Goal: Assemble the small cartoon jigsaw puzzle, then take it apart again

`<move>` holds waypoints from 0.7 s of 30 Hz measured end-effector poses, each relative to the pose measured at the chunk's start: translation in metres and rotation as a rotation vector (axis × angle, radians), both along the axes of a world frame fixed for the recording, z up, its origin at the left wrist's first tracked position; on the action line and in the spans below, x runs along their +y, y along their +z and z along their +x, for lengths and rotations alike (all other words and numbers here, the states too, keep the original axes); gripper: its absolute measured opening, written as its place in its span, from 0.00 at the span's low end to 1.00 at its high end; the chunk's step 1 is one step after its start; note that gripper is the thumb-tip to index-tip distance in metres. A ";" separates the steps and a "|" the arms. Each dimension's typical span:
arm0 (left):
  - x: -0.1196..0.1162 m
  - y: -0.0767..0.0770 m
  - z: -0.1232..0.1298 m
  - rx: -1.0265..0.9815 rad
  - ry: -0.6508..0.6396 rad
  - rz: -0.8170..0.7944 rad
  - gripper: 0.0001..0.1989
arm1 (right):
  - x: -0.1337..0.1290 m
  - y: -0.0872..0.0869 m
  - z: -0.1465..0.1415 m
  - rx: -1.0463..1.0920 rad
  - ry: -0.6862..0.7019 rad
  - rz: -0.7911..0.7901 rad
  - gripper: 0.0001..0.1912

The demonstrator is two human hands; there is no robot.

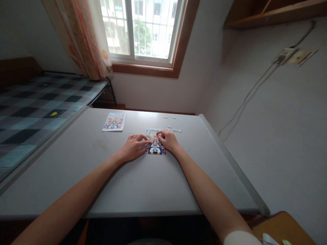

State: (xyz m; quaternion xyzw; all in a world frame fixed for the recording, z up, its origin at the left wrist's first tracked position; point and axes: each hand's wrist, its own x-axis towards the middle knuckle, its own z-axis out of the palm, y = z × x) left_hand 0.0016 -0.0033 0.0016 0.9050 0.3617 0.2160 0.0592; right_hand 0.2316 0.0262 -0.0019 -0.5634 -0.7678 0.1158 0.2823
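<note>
The jigsaw puzzle (155,150) lies at twelve o'clock on the worktop (143,190), left hand (134,147) at its nine o'clock, fingers apart, right hand (169,140) at two, its hold indeterminable; fitting appears the current step, the next presumably requiring careful alignment.

so the jigsaw puzzle (155,150) is lying flat on the pale grey tabletop (138,190), mostly joined up, a dark blue cartoon face with white eyes along the near edge and busy multicolored stuff above. a few loose pieces (174,117) sit past its far right corner, pale looking, too small to make out.
</note>
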 end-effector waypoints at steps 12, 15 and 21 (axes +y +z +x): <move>0.000 0.000 0.001 -0.021 0.016 -0.004 0.16 | 0.001 -0.003 0.002 0.058 0.015 0.005 0.10; -0.001 0.002 0.002 -0.011 0.024 -0.028 0.16 | 0.004 -0.003 0.007 0.136 0.001 0.031 0.11; 0.001 0.000 0.001 0.017 0.018 -0.056 0.21 | 0.013 -0.001 0.037 0.085 -0.309 0.118 0.13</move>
